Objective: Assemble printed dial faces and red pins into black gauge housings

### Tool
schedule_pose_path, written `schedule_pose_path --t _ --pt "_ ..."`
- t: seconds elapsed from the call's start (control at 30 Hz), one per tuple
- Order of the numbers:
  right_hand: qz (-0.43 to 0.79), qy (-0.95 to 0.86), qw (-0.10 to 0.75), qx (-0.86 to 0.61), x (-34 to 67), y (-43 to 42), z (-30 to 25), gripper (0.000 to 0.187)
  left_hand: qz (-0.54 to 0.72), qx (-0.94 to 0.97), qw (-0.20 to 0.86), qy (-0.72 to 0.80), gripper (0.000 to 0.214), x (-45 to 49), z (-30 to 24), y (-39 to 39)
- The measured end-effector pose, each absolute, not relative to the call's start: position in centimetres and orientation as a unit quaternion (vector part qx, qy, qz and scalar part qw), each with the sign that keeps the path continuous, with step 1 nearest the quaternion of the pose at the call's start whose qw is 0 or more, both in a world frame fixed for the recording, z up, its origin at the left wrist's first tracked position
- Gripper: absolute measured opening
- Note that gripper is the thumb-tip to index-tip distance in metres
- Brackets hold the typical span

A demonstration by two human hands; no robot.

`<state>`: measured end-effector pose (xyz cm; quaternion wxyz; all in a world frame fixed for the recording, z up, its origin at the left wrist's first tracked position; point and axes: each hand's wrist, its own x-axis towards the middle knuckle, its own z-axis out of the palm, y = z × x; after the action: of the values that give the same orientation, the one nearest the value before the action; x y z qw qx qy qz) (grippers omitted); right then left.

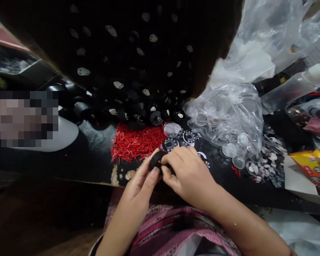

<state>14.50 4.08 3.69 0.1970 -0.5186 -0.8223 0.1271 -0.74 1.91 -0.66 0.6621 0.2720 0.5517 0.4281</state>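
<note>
Both hands meet over the near edge of a black table (96, 167). My left hand (141, 185) pinches a small round black part (156, 160) with fingers and thumb. My right hand (188, 172) is curled over the same part from the right, its fingertips pressed onto it. Just beyond the hands lies a heap of small red pins (134, 142). Round black-and-white printed discs (188, 137) sit beside the pins, partly hidden by my right hand.
A large pile of black round parts (128, 74) with white patches fills the table's back. A clear plastic bag of transparent round caps (226, 117) lies at right, with more printed discs (266, 163) and a yellow packet (312, 170) beyond. A blurred region sits at left.
</note>
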Motion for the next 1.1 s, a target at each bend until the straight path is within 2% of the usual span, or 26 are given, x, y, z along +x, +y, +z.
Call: schedule_pose_path --t 0.13,0.23,0.33,0.4,0.5,0.57,0.7,0.83,0.9,0.97,1.1 --pt "0.150 -0.787 0.213 -0.559 13.9 4.2 3.9 0.011 0.447 0.184 0.701 0.524 0.045 0.6 -0.8 1.5" --pt "0.246 -0.726 0.211 -0.607 14.1 4.8 4.5 0.008 0.456 0.190 0.708 0.505 0.045 1.0 -0.7 1.7" --pt "0.320 -0.713 0.212 -0.587 15.1 6.6 4.4 0.008 0.467 0.205 0.691 0.512 0.045 0.5 -0.7 2.2" --pt "0.268 -0.724 0.213 -0.599 15.9 8.5 3.6 0.014 0.493 0.188 0.680 0.509 0.043 0.1 -0.9 2.6" --pt "0.162 -0.754 0.158 -0.617 16.8 11.0 1.9 0.039 0.516 0.161 0.687 0.486 0.038 0.1 -1.4 2.9" --pt "0.155 -0.766 0.142 -0.608 17.3 11.9 1.2 0.047 0.513 0.150 0.696 0.480 0.037 0.3 -1.7 2.9" --pt "0.211 -0.701 0.246 -0.635 18.0 11.3 1.4 0.034 0.505 0.131 0.713 0.468 0.039 0.4 -1.6 3.2" --pt "0.357 -0.646 0.333 -0.586 17.1 8.0 2.5 0.026 0.480 0.124 0.752 0.435 0.036 0.5 -1.0 3.8" --pt "0.367 -0.669 0.338 -0.551 16.1 6.4 2.8 0.028 0.474 0.144 0.759 0.423 0.034 0.6 -1.0 3.9" --pt "0.326 -0.699 0.330 -0.544 15.3 5.3 3.0 0.029 0.473 0.184 0.745 0.433 0.031 0.6 -1.2 3.8" --pt "0.316 -0.704 0.317 -0.551 14.4 5.2 3.4 0.021 0.471 0.304 0.677 0.477 0.036 0.5 -1.4 3.3"
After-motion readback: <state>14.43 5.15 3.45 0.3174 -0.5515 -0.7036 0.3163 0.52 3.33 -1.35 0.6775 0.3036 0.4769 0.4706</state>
